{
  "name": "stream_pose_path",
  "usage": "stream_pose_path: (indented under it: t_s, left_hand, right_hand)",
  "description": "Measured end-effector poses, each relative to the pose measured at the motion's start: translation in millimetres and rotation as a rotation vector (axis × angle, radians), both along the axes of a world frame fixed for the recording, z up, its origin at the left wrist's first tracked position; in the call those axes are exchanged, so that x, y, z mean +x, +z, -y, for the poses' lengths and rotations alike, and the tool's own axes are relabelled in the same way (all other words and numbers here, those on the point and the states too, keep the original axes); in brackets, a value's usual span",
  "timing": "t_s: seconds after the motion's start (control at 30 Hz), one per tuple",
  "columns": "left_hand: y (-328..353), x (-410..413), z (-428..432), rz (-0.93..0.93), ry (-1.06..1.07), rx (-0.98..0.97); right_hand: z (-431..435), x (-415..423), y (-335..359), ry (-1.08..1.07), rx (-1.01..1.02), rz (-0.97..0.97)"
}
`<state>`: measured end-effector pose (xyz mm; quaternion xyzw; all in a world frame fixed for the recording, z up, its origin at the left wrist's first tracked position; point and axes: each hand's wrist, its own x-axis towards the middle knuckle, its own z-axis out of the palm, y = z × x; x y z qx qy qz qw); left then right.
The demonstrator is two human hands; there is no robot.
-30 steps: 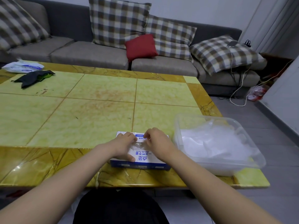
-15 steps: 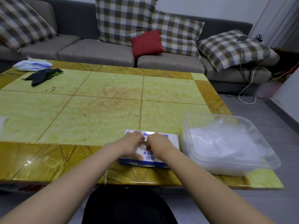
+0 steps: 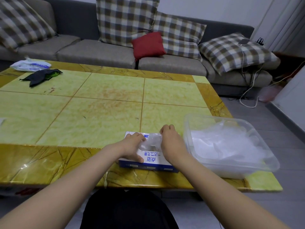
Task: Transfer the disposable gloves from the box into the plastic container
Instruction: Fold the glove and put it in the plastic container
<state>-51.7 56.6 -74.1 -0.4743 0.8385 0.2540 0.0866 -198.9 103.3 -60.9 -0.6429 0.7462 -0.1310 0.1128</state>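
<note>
The fingers (image 3: 166, 129) of the right hand (image 3: 171, 143) are curled tight and pinch the upper right edge of a clear disposable glove (image 3: 151, 140) that stands partly out of the top opening of the blue-and-white box (image 3: 149, 161), low in the middle of the frame. The left hand (image 3: 131, 146) lies on the box, thumb stretched along its near top edge, its bent fingers (image 3: 140, 137) touching the glove's left side; whether they grip the glove or only press the box I cannot tell. Just right of the box, the clear plastic container (image 3: 187, 129) holds a heap of gloves (image 3: 227, 146). Both stand near the front edge of the yellow-green tabletop (image 3: 99, 113). A black cloth (image 3: 41, 76) lies at upper left.
</note>
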Motion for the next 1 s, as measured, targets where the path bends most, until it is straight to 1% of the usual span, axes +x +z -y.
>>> stream_pose_path:
  t_s: [0.1,0.17,0.23,0.3,0.5,0.63,0.77,0.87,1.0]
  left_hand:
    - [-2,-3,-1,-0.105,0.101,0.003]
    - [-2,-8,-1,-0.216,0.193,-0.020]
    - [-2,-12,-3,-0.328,0.269,-0.045]
    - [-1,-14,-4,-0.380,0.308,-0.056]
    - [-4,-11,-1,-0.328,0.323,-0.080]
    - [-9,-11,-1,-0.250,0.311,-0.126]
    - [-6,-14,-3,-0.186,0.293,-0.126]
    - [-2,-15,-6,-0.239,0.299,-0.114]
    - [6,-23,-16,-0.427,0.311,-0.199]
  right_hand:
    - [-7,4,-2,0.082,-0.098,-0.003]
    - [-10,6,-6,0.160,-0.072,0.001]
    - [-12,5,-8,0.159,-0.027,0.026]
    - [-10,2,-9,0.126,-0.024,0.019]
    - [-2,-8,7,0.031,-0.106,0.116]
    - [-2,-12,16,-0.010,-0.159,0.125]
    - [-3,-11,19,-0.038,-0.213,0.116]
    - [-2,-15,23,-0.013,-0.232,0.069]
    - [-4,-19,26,0.046,-0.192,0.122]
